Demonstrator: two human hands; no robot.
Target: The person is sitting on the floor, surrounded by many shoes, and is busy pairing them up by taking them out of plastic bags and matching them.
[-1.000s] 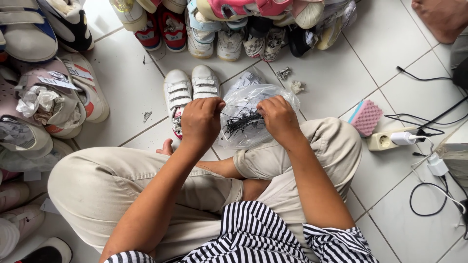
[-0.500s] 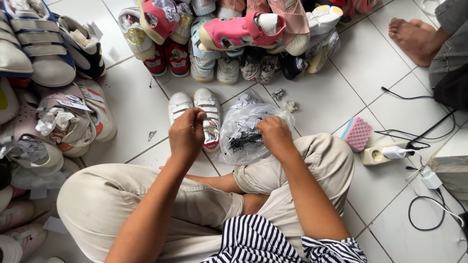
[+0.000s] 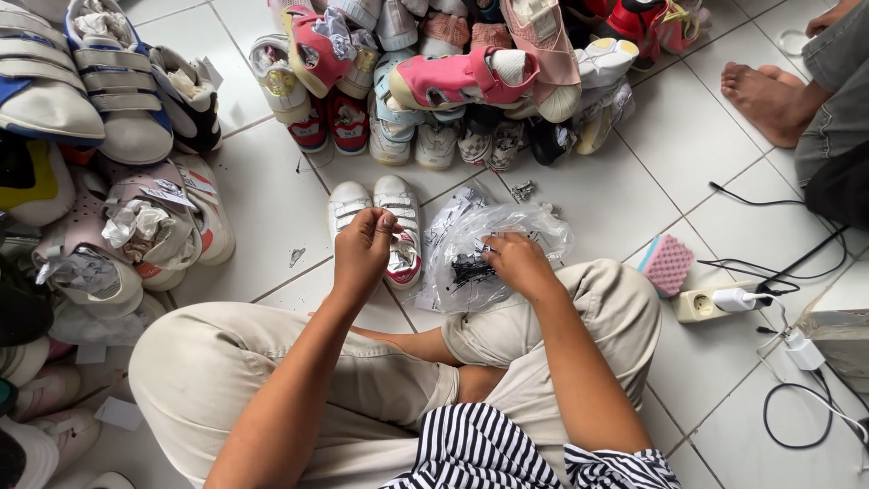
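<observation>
On the white tiled floor (image 3: 272, 208), just ahead of the crossed legs, I saw a clear plastic bag (image 3: 493, 249) lying crumpled, with a small dark bundle inside it. The right hand (image 3: 518, 264) rested on the bag, its fingers curled down into the plastic near that dark bundle; whether they actually pinched anything I could not tell, because the back of the hand hid the tips. The left hand (image 3: 364, 249) was raised just beside the bag, over a pair of small white strap shoes (image 3: 378, 217) that stood side by side on the tiles. Its fingertips were pressed together at the top, as if nipping something very small (too small for me to make out).

Behind the pair, I noted a heap of children's shoes (image 3: 453, 81), with a pink sandal (image 3: 457, 77) on top. More shoes, several stuffed with paper, were stacked along the left edge (image 3: 109, 136). To the right of the knee lay a pink sponge (image 3: 667, 264), just beside a white power strip (image 3: 715, 303) with black cables running off it. Another person's bare foot (image 3: 765, 95) rested on the tiles at the upper right, well apart from the hands.
</observation>
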